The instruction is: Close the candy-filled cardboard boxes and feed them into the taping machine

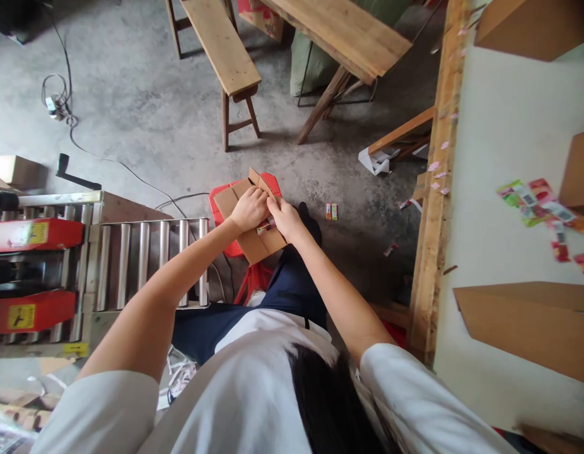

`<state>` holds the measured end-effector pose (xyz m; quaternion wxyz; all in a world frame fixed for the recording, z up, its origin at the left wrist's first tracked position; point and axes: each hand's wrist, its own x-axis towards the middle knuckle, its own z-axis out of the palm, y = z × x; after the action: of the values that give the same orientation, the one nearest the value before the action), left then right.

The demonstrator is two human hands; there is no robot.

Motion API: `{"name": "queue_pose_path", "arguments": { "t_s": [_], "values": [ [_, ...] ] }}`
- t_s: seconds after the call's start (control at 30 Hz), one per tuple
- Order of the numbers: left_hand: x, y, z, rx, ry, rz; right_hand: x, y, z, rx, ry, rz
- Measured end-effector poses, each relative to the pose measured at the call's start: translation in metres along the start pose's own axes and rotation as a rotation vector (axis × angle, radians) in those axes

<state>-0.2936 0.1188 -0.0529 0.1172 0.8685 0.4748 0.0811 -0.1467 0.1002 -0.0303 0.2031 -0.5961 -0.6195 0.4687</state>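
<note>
A small open cardboard box [255, 247] rests on a red plastic stool [272, 183], its flaps spread outward. Colourful packets [264, 227] show partly inside it, mostly covered by my hands. My left hand [251, 209] lies over the box opening with its fingers curled down near the far side; what they hold, if anything, is hidden. At the right side, my right hand [286, 221] grips the box's edge, thumb toward the left hand's fingers. The two hands nearly touch.
A roller conveyor [143, 261] with a red machine [31, 310] stands at left. Wooden benches [226, 50] are ahead. At right, a wood-edged table [490, 252] bears cartons [533, 321] and loose packets [528, 198]. Packets [332, 211] and a cable [116, 162] lie on the floor.
</note>
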Motion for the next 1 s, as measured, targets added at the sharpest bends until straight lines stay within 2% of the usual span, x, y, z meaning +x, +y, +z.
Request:
{"name": "queue_pose_path", "arguments": {
  "t_s": [0.2,0.47,0.7,0.87,0.93,1.0],
  "values": [
    [-0.005,-0.002,-0.007,-0.077,0.082,-0.152,0.000,-0.001,-0.005,0.005,-0.008,0.005],
    [-0.038,0.032,0.005,0.018,0.171,-0.267,-0.005,0.000,-0.001,-0.010,-0.004,-0.028],
    [-0.036,0.033,0.014,0.070,0.159,-0.325,-0.006,-0.005,-0.001,-0.036,-0.031,0.015],
    [-0.028,0.037,0.015,0.070,0.191,-0.389,-0.007,-0.005,0.006,-0.049,-0.016,-0.026],
    [-0.026,0.036,0.015,0.033,0.221,-0.400,-0.007,-0.006,0.005,-0.063,-0.023,-0.053],
    [-0.028,0.032,0.015,-0.048,0.305,-0.399,-0.008,-0.009,0.001,-0.089,-0.047,-0.047]
  ]
}}
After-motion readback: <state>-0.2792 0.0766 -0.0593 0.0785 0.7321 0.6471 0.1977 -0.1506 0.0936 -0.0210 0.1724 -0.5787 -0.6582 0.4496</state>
